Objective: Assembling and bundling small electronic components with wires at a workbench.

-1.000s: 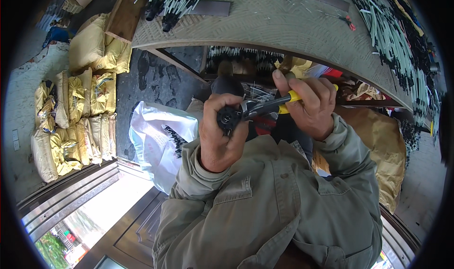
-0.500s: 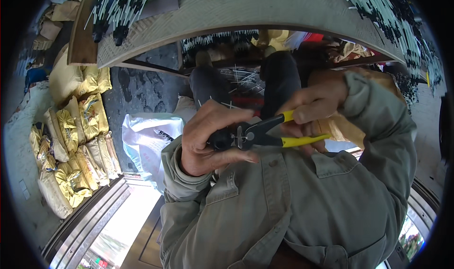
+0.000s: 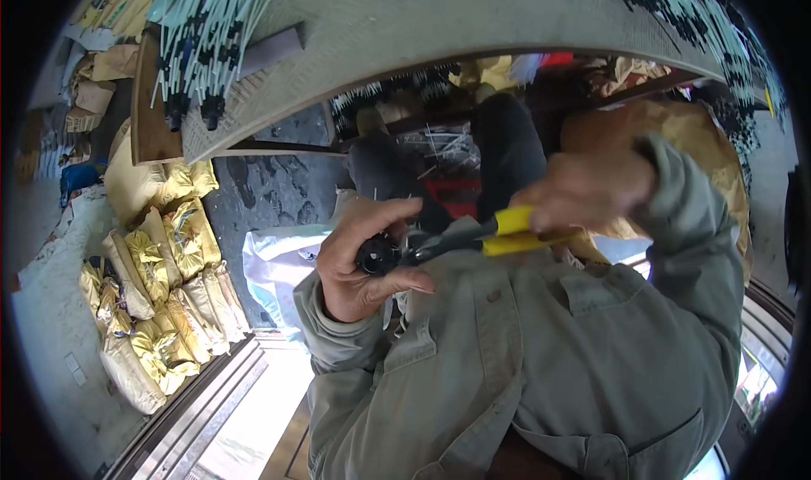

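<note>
My left hand [image 3: 351, 260] is curled round a black round plastic part [image 3: 378, 254], whose hollow end faces up between thumb and fingers. Thin pale pieces stick up beside those fingers. Yellow-handled pliers [image 3: 456, 238] reach across from the right, with their jaws close against the black part. Motion blurs the jaws, so I cannot tell whether they grip anything. Smeared by movement too, my right hand [image 3: 596, 191] is closed on the yellow handles, which lie fairly near each other.
Ahead is a workbench [image 3: 380, 20] with bundles of pale rods with black fittings [image 3: 207, 45] at left and more rods [image 3: 684, 16] at right. Yellow and tan sacks [image 3: 160, 269] line the left. A white plastic bag [image 3: 283, 265] and a brown paper sack [image 3: 659, 134] flank my legs.
The pliers' handles have come closer together and the tool has tilted. My right hand has shifted slightly right. My left hand has turned the black part so its hollow end shows.
</note>
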{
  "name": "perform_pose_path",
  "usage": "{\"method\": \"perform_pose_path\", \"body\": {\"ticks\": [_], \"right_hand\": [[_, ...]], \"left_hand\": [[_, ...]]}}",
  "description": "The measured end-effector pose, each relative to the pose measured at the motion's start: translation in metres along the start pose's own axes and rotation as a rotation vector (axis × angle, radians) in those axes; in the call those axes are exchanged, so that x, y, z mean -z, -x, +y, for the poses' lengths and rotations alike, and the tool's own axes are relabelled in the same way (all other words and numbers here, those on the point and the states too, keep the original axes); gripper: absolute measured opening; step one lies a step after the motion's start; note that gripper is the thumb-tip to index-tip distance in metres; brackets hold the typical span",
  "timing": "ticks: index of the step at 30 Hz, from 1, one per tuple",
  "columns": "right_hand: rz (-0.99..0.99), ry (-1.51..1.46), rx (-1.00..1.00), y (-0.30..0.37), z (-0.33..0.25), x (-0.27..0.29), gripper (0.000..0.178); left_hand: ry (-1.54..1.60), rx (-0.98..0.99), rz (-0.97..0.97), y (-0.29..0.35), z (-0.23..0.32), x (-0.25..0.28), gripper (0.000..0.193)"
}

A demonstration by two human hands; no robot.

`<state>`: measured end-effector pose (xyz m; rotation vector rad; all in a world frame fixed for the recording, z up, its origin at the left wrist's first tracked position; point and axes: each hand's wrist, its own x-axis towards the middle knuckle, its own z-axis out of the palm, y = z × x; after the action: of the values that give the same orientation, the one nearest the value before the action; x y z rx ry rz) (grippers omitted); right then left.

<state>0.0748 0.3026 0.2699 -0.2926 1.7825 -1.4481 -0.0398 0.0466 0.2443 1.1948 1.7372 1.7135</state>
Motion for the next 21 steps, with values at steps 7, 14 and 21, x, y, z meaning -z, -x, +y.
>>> {"method": "perform_pose_path", "body": {"ticks": [7, 14, 21], "right_hand": [[0.468, 0.525, 0.377, 0.004, -0.013, -0.015, 0.067], [0.228, 0.120, 0.176, 0.005, 0.016, -0.020, 0.050], [0.117, -0.263, 0.225, 0.002, 0.006, -0.015, 0.041]], "left_hand": [[0.049, -0.138, -0.067, -0.009, -0.014, -0.002, 0.057], [0.084, 0.029, -0.175, -0.008, 0.003, 0.003, 0.060], [0.141, -0.145, -0.134, -0.005, -0.014, 0.003, 0.056]]}}
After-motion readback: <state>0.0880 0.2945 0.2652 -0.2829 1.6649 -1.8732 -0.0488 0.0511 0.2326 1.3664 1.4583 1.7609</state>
